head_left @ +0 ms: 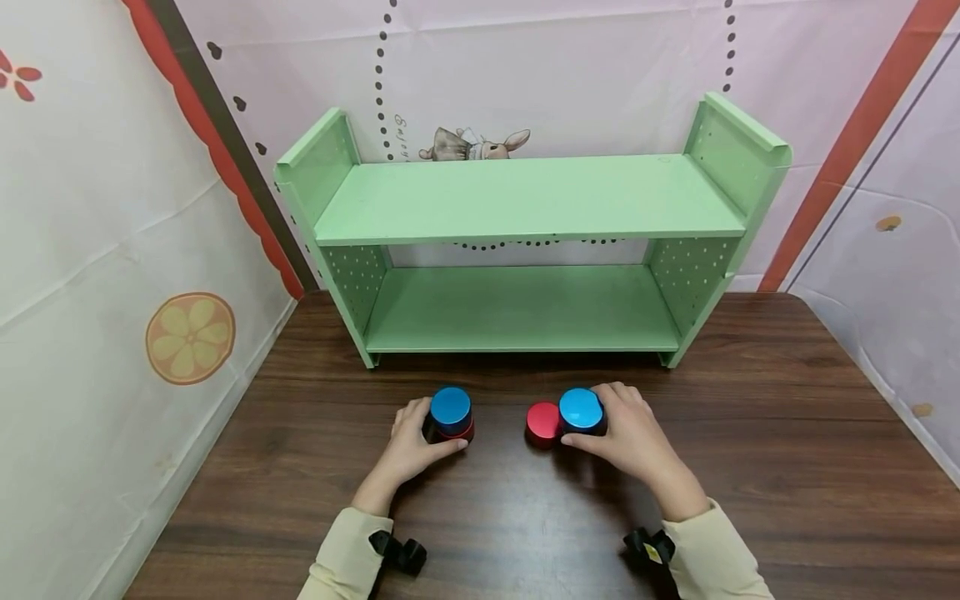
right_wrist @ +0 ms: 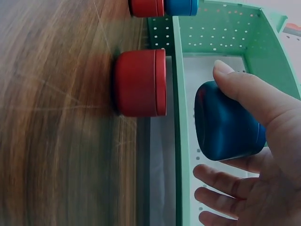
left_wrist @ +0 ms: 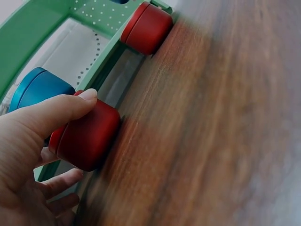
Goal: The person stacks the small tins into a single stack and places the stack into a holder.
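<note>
Two small round lidded tins stand stacked at left, a blue tin [head_left: 451, 408] on top of a red tin [left_wrist: 89, 134]. My left hand [head_left: 414, 446] grips this stack from its left side, with the thumb [left_wrist: 70, 106] across the red tin near its lid. Another red tin [head_left: 542, 423] stands upright on the table, to the right of the stack. Just beside it, my right hand [head_left: 630, 429] holds a second blue tin [right_wrist: 228, 125] between thumb and fingers. This blue tin is raised above the tabletop in the right wrist view.
A green two-tier shelf [head_left: 525, 200] with perforated side panels stands behind the tins at the back of the dark wooden table [head_left: 495, 533]. Printed cloth [head_left: 600, 75] hangs behind it and at both sides. Black bands [head_left: 397, 552] with small devices sit on both wrists.
</note>
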Demonstrator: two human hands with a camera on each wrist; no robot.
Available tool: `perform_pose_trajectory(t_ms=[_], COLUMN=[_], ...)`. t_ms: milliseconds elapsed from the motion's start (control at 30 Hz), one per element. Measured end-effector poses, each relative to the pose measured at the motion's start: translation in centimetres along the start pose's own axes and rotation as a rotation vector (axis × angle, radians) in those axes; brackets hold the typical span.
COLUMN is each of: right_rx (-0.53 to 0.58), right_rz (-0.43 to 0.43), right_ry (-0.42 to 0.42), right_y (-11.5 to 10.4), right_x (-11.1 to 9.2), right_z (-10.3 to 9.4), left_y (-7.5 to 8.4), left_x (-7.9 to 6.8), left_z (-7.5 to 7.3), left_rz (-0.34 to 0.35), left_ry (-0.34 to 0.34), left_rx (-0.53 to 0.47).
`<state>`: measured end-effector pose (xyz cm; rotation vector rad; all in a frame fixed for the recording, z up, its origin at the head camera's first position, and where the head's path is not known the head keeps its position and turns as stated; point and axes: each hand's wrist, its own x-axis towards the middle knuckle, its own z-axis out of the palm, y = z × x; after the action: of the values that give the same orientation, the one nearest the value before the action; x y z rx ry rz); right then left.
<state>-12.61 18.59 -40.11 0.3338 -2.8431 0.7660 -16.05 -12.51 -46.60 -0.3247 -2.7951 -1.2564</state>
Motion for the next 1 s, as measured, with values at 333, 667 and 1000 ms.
perform_pose_trajectory(t_ms=[333,667,1000], right_rx=[0.016,0.042,0.035], right_rz=[-0.015,-0.031,-0.058], right_ry=[-0.007,-0.015,-0.019], right_y=[-0.8,-1.9,-2.9], right_x=[0.4,0.7,1.2], right_z=[0.2,0.6,1.3], left_y=[0.3,0.4,0.3], left_x=[0.0,0.0,-0.1], left_z=[0.1,0.1,0.1], left_rz=[0.004,-0.022,-0.021], left_ry=[-0.03,-0.064,-0.058], left_rx=[0.041,0.067,0.064])
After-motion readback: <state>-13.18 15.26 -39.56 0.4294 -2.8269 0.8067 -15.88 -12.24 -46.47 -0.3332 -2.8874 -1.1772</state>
